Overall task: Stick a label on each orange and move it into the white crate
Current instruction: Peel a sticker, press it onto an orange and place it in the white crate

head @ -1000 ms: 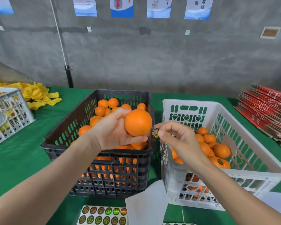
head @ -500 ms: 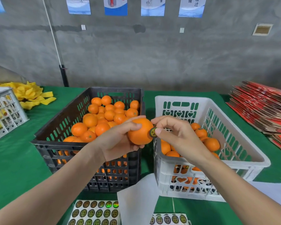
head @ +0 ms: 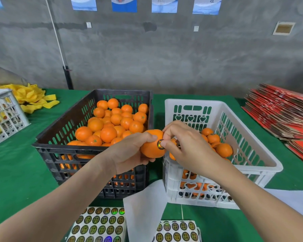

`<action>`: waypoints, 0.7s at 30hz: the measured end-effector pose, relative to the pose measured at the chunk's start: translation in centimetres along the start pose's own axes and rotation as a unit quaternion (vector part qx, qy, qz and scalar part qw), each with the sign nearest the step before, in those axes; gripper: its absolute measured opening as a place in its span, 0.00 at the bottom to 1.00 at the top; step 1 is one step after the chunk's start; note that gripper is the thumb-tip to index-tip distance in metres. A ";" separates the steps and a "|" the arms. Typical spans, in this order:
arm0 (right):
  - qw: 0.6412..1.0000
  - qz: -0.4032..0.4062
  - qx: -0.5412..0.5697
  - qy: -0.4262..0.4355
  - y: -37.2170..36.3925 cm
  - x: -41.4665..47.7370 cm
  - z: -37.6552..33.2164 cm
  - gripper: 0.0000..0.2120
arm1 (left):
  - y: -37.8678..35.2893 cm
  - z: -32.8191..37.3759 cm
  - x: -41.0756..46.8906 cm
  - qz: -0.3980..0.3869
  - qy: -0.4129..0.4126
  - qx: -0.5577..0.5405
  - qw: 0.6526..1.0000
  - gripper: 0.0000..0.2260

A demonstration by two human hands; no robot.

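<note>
You are at a fruit-packing station in a plain workshop. Indicators:
- bare grey concrete wall [head: 164, 58] carrying printed notices [head: 124, 4]
- green-covered desk [head: 16, 163]
- black crate [head: 68, 148] full of loose oranges [head: 108, 133], beside a white crate [head: 192, 103]
- label sheets [head: 98, 222]
- stacked flat red cartons [head: 278, 112]
- yellow foam netting [head: 31, 96]

Fuller crate [head: 68, 149] left of emptier crate [head: 208, 194] on table [head: 16, 172], label sheets [head: 98, 222] before them.

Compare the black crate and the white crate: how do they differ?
The black crate is heaped with oranges; the white crate holds far fewer. The black crate has plain slots; the white crate has heart cut-outs too. Both are vented plastic, side by side on the green table.
</note>
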State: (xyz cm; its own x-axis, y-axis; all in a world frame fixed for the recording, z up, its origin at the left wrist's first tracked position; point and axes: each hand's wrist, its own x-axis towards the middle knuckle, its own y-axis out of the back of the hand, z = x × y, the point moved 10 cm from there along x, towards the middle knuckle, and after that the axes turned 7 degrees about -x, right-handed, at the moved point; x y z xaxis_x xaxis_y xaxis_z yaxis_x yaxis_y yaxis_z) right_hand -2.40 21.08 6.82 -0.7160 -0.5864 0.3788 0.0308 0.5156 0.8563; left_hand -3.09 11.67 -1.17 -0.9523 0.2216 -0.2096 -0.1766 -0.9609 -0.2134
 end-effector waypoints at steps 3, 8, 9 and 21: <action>0.999 0.042 0.016 -0.027 0.8 -0.2 0.4 0.06 | -0.1 0.1 0.0 0.012 -0.016 -0.006 1.000 0.18; 0.995 0.085 0.010 -0.055 1.1 -0.8 0.9 0.06 | -0.4 -0.2 -0.5 0.018 -0.019 -0.002 1.000 0.15; 0.994 0.090 0.010 -0.054 1.1 -0.9 1.0 0.09 | -0.4 -0.3 -0.6 0.019 -0.016 0.004 1.000 0.15; 0.979 -0.028 0.195 -0.046 -2.1 0.9 6.1 0.30 | -1.7 -0.9 0.0 0.064 -0.040 -0.087 0.993 0.18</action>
State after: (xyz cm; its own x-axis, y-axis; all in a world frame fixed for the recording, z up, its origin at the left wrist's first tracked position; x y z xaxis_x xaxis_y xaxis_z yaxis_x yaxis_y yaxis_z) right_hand -7.37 23.29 3.26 -0.7688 -0.5716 0.2869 -0.2663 0.6939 0.6690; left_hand -2.53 13.41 -1.64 -0.9823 0.0779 -0.1702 -0.0131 -0.9357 -0.3525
